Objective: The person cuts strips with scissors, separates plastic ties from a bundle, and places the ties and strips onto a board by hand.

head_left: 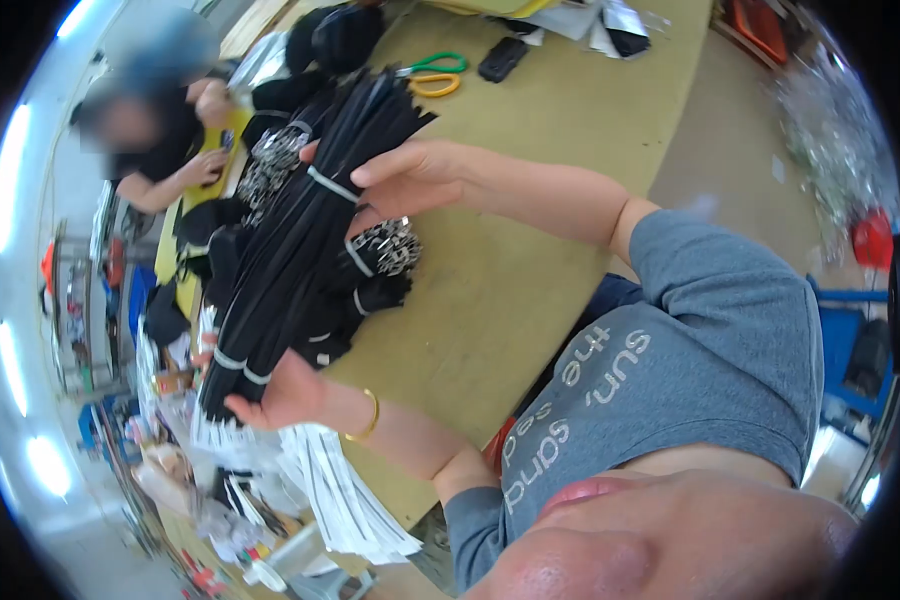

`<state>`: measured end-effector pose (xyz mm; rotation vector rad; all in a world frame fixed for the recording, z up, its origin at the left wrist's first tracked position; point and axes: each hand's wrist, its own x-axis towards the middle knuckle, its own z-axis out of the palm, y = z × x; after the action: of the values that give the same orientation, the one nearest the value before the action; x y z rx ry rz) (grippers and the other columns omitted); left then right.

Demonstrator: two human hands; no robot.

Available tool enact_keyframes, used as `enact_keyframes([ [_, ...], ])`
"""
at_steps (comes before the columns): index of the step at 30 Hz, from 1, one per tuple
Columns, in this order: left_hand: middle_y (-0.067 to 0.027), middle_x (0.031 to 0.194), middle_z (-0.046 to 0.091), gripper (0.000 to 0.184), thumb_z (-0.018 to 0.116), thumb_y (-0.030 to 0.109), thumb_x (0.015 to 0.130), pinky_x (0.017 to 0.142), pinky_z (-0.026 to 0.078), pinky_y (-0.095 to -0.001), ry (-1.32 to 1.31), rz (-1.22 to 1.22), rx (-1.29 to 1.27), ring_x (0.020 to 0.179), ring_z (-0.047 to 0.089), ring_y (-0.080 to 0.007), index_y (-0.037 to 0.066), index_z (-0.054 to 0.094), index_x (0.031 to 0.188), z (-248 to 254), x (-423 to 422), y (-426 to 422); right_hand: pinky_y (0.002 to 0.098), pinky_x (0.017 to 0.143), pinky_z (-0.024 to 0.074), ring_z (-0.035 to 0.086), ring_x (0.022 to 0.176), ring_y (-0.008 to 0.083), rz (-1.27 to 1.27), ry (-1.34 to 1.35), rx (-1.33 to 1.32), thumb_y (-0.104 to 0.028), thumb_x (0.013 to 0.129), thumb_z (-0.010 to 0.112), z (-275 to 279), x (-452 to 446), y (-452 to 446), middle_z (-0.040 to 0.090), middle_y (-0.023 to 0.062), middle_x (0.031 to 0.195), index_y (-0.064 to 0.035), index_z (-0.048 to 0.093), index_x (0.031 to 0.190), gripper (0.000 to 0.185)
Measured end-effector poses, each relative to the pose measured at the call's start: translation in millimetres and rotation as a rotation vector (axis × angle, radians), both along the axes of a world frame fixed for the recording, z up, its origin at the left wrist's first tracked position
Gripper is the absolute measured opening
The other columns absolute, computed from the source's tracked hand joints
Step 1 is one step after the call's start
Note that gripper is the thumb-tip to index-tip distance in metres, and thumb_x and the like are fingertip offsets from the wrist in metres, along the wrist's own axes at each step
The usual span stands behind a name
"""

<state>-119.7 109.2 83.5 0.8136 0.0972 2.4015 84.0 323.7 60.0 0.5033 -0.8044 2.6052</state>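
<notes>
Both of my hands hold one long bundle of black zippers (305, 230), slanted over the table and tied with pale bands. My right hand (405, 180) grips the upper part beside a band, with the thumb in front and fingertips showing at the far side. My left hand (285, 395) is closed round the lower end, just by the other bands. Beneath and behind lie more tied black bundles (370, 295) with clusters of silver metal pieces (395, 245), which look like zipper pulls. White strips (345, 500) lie near my left forearm.
Scissors with green and orange handles (435, 75) and a small black object (503, 60) lie on the yellowish table (490, 290). Across it, another person (160, 150) works with both hands at a yellow item. Clear plastic (830, 140) and a red object (873, 240) are at the right.
</notes>
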Motion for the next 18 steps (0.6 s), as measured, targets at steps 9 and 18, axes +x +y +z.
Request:
enact_keyframes([
  [9, -0.0127, 0.119, 0.060, 0.045, 0.071, 0.018, 0.087, 0.114, 0.033, -0.0549, -0.270, -0.039, -0.158, 0.120, 0.052, -0.0303, 0.001, 0.056, 0.126, -22.1, 44.3, -62.3, 0.0412, 0.100, 0.0509, 0.064, 0.107, 0.0249, -0.273, -0.764, 0.864, -0.006, 0.089, 0.066, -58.0, 96.4, 3.8, 0.065, 0.0112, 0.122, -0.0019, 0.066, 0.112, 0.023],
  [18, -0.0358, 0.144, 0.040, 0.061, 0.062, 0.036, 0.093, 0.112, 0.028, -0.0667, -0.355, -0.133, -0.707, 0.134, 0.039, -0.0512, -0.002, 0.043, 0.137, -67.8, 22.8, -117.5, 0.0660, 0.110, 0.0237, 0.038, 0.139, 0.0364, -1.242, -0.408, 1.971, -0.045, 0.075, 0.077, -70.7, -1.8, -79.9, 0.050, 0.0143, 0.142, -0.0134, 0.062, 0.126, 0.062],
])
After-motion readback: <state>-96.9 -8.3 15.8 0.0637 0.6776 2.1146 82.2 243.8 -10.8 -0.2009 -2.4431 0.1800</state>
